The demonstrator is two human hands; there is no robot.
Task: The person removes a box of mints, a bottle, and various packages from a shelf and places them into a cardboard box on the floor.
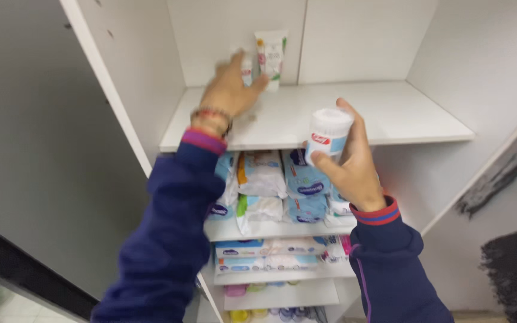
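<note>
Hands first: the right hand (354,164) gripped one round plastic tub of cotton buds (328,135) in mid-air before the top shelf (390,113). The left hand (230,90), fingers spread, touched a small tube (246,70) beside a taller upright tube (270,57). White smooth laminate cupboard; soft wipe packs (270,191) crowded lower shelves.

A white cylindrical cotton-swab tub (326,136) with a red-and-blue label is tilting slightly at centre. Two white tubes (270,58) are standing upright at eleven o'clock, leaning against the shelf's back wall.
</note>
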